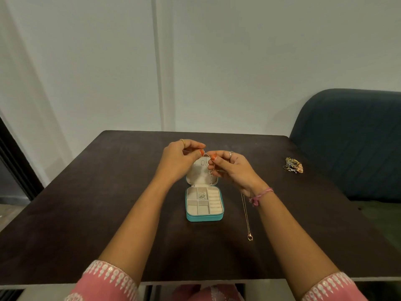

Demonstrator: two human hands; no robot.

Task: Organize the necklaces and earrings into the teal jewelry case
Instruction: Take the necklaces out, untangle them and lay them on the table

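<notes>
Open teal jewelry case (204, 217) holds silver earrings (202, 195) in one compartment.

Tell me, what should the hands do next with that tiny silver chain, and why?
Probably lower the silver chain toward the open lid of the teal case and hook it there. Both the left hand and right hand pinch it just above the lid, with its end dangling, so fastening it seems the nearest step.
</notes>
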